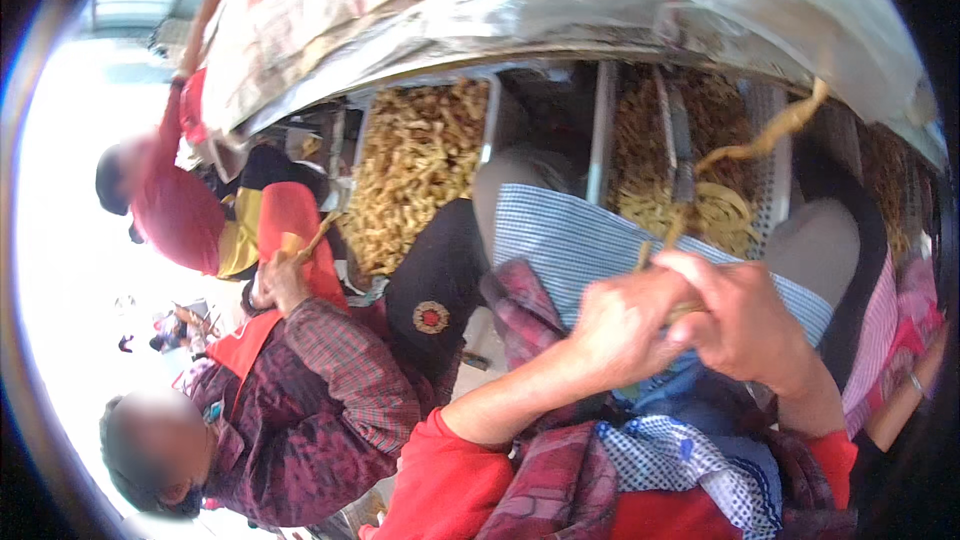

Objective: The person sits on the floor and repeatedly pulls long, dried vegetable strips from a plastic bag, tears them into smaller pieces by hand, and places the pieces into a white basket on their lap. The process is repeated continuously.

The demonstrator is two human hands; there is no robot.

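Observation:
My left hand (pixel 630 325) and my right hand (pixel 745 320) are closed together above my lap, fingers overlapping. Between them they grip a yellow-brown strip that looks like a pickled vegetable stem; its end sticks out above my knuckles, and what lies inside my fingers is mostly hidden. Beyond my hands, a long twisted strip (pixel 765 145) of the same colour reaches up to the table's edge; I cannot tell whether it joins the held one. A narrow upright metal piece (pixel 680 140) stands past my apron (pixel 560 240), a blue-and-white checked one, with pale yellow strips (pixel 725 210) beside it.
A plastic crate (pixel 492 120) full of yellow-brown pieces stands ahead to the left, and darker pieces (pixel 640 110) fill another ahead. A plastic-covered table (pixel 560 15) spans the far side. Close on my left a person (pixel 320 390) holds a similar strip; another sits farther off. A forearm (pixel 905 400) shows at right.

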